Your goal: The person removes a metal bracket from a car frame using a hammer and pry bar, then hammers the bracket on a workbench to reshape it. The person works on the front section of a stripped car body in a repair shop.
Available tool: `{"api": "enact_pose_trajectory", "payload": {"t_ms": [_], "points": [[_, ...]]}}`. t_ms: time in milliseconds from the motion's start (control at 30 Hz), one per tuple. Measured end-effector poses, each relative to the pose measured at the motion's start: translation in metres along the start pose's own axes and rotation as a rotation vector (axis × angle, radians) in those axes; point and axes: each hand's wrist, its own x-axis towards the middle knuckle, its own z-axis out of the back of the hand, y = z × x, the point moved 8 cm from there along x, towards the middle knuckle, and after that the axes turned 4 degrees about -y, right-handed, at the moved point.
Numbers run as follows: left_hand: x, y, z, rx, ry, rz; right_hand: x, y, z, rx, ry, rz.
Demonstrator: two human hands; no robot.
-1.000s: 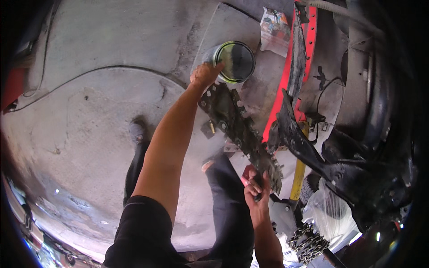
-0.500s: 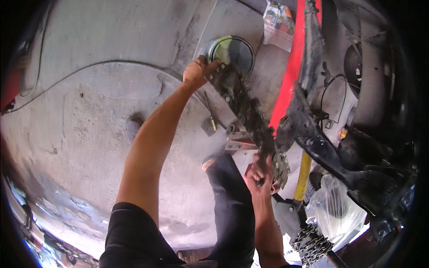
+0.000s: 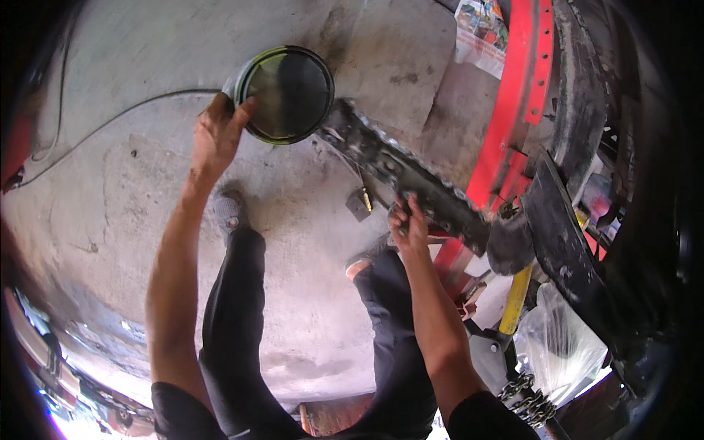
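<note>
My left hand (image 3: 218, 136) grips the near left rim of a round bucket (image 3: 293, 95) with a greenish-yellow edge and dark contents or inside. Its thumb lies over the rim. My right hand (image 3: 409, 224) is closed at the near edge of a long, dark, greasy metal engine part (image 3: 433, 194). That part slants from beside the bucket down to the red metal frame on the right. Fingers hide the exact grip, and a small dark patch shows in the palm.
A tool with a yellowish end (image 3: 367, 199) lies on the concrete floor. On the right stand a red beam (image 3: 506, 110), a yellow bar (image 3: 517, 301), clear plastic sheeting (image 3: 557, 337) and a chain (image 3: 528, 400). A cable (image 3: 147, 103) curves across the left. My shoe (image 3: 229, 209) is below the bucket.
My left hand has left the engine part's far end and now holds the bucket, which has shifted left. The part lies at a flatter slant, and my right hand is farther up along it.
</note>
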Motion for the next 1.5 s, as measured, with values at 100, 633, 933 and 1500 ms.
{"api": "enact_pose_trajectory", "payload": {"t_ms": [100, 633, 933, 1500], "points": [[0.027, 0.012, -0.001, 0.064, 0.102, 0.171, 0.045, -0.009, -0.008, -0.188, -0.031, 0.060], [0.061, 0.019, -0.043, 0.060, -0.098, 0.013, 0.169, 0.134, -0.235, -1.195, -0.289, 1.227], [0.068, 0.024, -0.046, -0.090, -0.110, -0.019, 0.359, 0.285, -0.189, -2.005, -0.519, 1.565], [0.066, 0.024, -0.045, -0.026, -0.070, -0.009, 0.253, 0.217, -0.252, -1.764, -0.513, 1.875]]}}
